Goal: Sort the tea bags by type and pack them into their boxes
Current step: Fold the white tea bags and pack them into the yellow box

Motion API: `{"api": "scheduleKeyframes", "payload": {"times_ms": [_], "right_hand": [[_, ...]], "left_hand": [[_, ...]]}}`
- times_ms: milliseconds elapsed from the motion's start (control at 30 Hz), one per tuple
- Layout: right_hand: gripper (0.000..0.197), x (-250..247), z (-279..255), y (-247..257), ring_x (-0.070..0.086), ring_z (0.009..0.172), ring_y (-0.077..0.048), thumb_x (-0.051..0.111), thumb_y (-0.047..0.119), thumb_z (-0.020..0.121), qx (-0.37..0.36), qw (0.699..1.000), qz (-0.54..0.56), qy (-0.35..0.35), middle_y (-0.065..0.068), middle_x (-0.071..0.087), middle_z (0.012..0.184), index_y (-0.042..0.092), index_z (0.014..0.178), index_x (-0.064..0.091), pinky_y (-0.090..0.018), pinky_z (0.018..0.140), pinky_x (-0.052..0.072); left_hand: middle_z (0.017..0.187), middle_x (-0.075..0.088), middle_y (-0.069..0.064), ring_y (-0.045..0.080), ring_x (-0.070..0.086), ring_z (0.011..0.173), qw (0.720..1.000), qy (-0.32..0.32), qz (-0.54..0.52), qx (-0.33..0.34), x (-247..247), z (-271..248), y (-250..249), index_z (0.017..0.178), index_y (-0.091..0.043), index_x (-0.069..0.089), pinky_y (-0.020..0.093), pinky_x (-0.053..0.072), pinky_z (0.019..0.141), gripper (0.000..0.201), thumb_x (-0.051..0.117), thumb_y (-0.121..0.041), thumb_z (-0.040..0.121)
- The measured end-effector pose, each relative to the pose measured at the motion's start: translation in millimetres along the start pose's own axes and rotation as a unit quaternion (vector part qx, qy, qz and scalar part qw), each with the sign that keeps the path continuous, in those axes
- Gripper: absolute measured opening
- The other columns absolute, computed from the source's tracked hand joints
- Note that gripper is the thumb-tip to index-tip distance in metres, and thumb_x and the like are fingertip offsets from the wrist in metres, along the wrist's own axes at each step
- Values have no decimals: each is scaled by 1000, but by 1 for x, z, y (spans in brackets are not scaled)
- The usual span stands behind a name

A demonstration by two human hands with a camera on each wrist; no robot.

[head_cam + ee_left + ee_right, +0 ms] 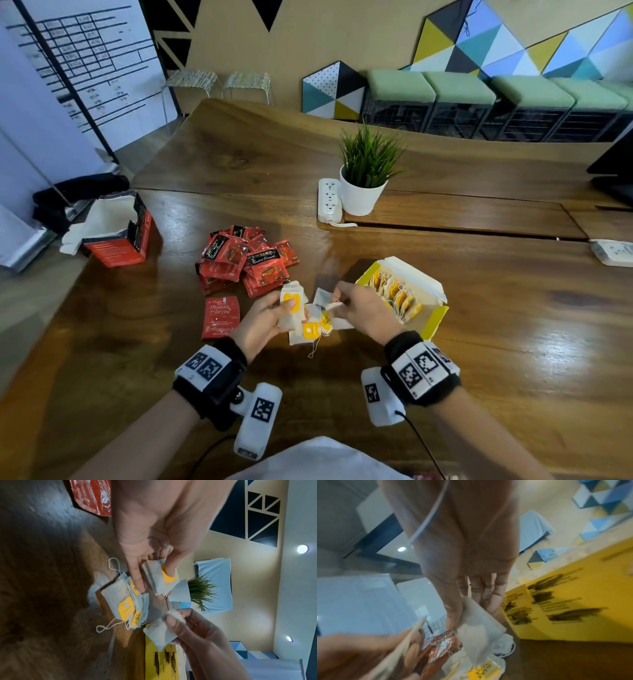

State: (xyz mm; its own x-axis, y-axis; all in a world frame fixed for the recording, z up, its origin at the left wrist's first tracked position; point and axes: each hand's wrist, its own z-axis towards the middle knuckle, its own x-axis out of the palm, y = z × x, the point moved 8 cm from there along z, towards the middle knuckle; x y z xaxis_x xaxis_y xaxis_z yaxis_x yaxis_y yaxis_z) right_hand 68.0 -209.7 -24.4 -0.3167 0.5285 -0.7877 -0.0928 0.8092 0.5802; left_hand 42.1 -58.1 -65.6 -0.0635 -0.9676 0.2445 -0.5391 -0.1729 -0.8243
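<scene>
here the left hand (pixel 263 317) pinches a yellow-tagged bag (pixel 291 303); the right hand (pixel 364 310) pinches another bag (pixel 158 632) above the loose bags (pixel 313 330) on the surface (pixel 513 325), beside the yellow box (pixel 433 317).

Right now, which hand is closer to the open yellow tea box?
The right hand. It holds a tea bag just beside the yellow box, while the left hand grips other tea bags farther off, nearer the red sachets.
</scene>
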Motion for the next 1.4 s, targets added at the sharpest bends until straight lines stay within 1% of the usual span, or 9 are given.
{"api": "scheduleKeyframes", "payload": {"times_ms": [133, 333, 500, 633, 733, 900, 1100, 1267, 1400], "right_hand": [[13, -3, -14, -16, 55, 81, -18, 65, 16, 85, 47, 972, 229, 5, -7, 60, 87, 13, 85, 53, -24, 66, 42], [16, 32, -27, -26, 68, 76, -25, 59, 4, 88, 163, 823, 540, 66, -15, 61, 98, 7, 100, 49, -35, 62, 60], [29, 30, -23, -25, 58, 104, -31, 59, 6, 87, 127, 955, 259, 72, -19, 60, 113, 9, 115, 52, -43, 93, 48], [41, 6, -17, -1, 55, 110, -29, 51, 2, 89, 52, 996, 63, 34, -14, 58, 118, 11, 127, 41, -27, 82, 40], [39, -12, -14, 12, 59, 105, -28, 56, 2, 86, 24, 997, 44, -51, -12, 62, 113, 10, 122, 43, -20, 71, 35], [20, -21, -20, 30, 55, 82, -19, 54, 6, 88, -53, 984, -9, -170, -2, 58, 92, 11, 107, 48, -20, 62, 33], [16, 19, -30, 43, 38, 89, -12, 61, 7, 84, -172, 964, -139, -150, -3, 58, 95, 10, 99, 58, -29, 67, 51], [14, 25, -32, 46, 39, 94, -9, 60, 15, 87, -213, 963, -97, -131, -3, 60, 98, 10, 100, 62, -23, 82, 36], [11, -4, -32, 32, 53, 85, -9, 55, 10, 90, -160, 968, 45, -190, -1, 63, 92, 9, 97, 64, -12, 74, 39]], "left_hand": [[111, 66, 11, 20, 64, 102, 1000, 5, 2, -6, 7, 3, 5, 123, -7, 53, 28, 57, 78, 29, 49, -10, 94], [113, 64, 16, 24, 64, 100, 1000, -23, -3, -16, 8, 9, 7, 122, -6, 54, 30, 57, 75, 30, 51, -11, 93], [99, 69, 11, 22, 66, 93, 999, -20, -25, -29, 5, 12, 11, 117, -9, 55, 35, 54, 80, 24, 49, -15, 95], [105, 66, 9, 21, 63, 98, 998, 13, -31, -53, 13, 12, 14, 119, -10, 54, 34, 53, 80, 24, 48, -14, 95], [115, 62, 15, 24, 61, 103, 997, 31, -30, -57, 21, 10, 14, 122, -6, 51, 31, 56, 77, 27, 44, -5, 95], [129, 54, 22, 32, 52, 121, 998, 33, -29, -52, 26, 11, 14, 129, 4, 44, 39, 45, 99, 36, 37, 8, 94], [99, 62, 17, 23, 61, 90, 993, 39, -94, -56, 29, 8, 14, 110, 2, 55, 29, 55, 76, 24, 37, 0, 95], [84, 63, 8, 16, 61, 73, 989, 40, -115, -88, 31, 7, 18, 110, -6, 58, 28, 53, 68, 23, 43, -18, 97], [104, 64, 14, 21, 63, 92, 992, 46, -82, -79, 26, 7, 17, 117, 0, 54, 29, 58, 72, 25, 48, -1, 92]]}}
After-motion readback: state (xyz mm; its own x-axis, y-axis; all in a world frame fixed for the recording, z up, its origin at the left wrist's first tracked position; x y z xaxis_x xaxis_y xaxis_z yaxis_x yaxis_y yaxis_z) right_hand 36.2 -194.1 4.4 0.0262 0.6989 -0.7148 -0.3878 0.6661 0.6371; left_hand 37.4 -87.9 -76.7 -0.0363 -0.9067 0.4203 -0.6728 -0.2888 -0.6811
